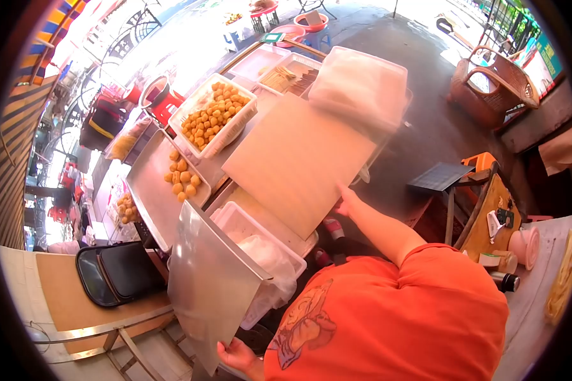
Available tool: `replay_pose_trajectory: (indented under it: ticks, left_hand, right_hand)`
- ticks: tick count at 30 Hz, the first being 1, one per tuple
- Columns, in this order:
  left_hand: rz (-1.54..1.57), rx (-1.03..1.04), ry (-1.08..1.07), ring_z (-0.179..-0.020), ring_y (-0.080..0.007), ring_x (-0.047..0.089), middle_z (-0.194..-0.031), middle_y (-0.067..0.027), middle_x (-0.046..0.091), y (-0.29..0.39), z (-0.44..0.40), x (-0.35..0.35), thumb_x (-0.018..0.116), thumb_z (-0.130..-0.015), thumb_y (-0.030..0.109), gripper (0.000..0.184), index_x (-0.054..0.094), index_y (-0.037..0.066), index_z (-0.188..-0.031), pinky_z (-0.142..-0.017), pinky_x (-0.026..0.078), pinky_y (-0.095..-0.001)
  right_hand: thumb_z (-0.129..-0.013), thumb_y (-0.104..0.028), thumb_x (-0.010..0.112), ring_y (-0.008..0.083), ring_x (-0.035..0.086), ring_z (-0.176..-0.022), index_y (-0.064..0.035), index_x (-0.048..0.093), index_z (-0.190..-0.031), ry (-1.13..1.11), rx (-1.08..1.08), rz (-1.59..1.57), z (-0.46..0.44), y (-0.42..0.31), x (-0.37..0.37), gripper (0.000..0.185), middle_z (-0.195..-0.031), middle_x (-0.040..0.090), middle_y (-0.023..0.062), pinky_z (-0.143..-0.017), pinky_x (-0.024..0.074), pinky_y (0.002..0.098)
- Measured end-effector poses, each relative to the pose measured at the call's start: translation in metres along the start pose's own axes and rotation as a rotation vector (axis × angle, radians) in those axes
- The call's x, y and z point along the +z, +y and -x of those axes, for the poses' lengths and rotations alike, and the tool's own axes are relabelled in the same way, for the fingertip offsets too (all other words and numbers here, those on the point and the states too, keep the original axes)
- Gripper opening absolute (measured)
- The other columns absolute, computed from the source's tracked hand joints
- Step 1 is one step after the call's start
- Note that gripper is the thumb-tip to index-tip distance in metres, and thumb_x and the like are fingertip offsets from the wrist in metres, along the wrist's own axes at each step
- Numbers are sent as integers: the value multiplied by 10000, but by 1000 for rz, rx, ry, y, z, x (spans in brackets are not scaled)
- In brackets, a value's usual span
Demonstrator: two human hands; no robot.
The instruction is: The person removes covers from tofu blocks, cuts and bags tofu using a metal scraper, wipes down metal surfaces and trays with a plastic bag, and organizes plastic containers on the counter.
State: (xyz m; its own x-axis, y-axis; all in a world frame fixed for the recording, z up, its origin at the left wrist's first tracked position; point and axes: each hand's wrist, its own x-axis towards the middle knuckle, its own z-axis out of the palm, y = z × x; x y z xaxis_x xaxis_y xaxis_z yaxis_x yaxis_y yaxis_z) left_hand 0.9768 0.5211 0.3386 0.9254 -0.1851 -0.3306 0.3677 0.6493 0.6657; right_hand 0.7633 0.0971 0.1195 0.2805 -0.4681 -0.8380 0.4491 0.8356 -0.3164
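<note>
My left hand (236, 354) grips the lower edge of a thin metal sheet (216, 273), which stands tilted beside a white plastic tub (257, 238) with a clear bag in it. Farther up, my right hand (345, 200) holds the near right edge of a flat tan board (302, 159), its fingers partly hidden. The board lies across the worktop and overlaps a shallow tray. Left of it stands a white basket (213, 117) full of round golden balls, and a metal tray (162, 184) carries several more.
A lidded translucent box (360, 86) sits beyond the board. At the right are a wicker chair (496, 86) and a wooden table (489, 222) with a pink cup and a flask. A black folding chair (130, 273) and a metal frame (117, 330) stand at the left.
</note>
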Motion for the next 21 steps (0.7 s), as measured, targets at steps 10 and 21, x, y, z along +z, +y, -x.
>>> replay_pose_trajectory:
  ticks: [10,21]
  left_hand:
    - [23,-98,-361,-956,-224,579,-1037,-156,608,12,-28,-10,475,-830,53,252,541,-93,-1025,-851,475,-323]
    - [-97,28,-128,-820,-175,595,-900,-126,624,-9,-10,51,473,-840,36,160,539,-76,-932,-771,489,-287]
  right_hand:
    - [-871,-402,509,264,507,-1074,-86,468,-1177,-27,16,186,0,18,-15,442,-1180,527,93,-850,428,484]
    - [-797,-358,514,351,557,-952,-32,609,-955,453,-1077,1445,17,-131,5,374,-1006,601,176,-798,436,435]
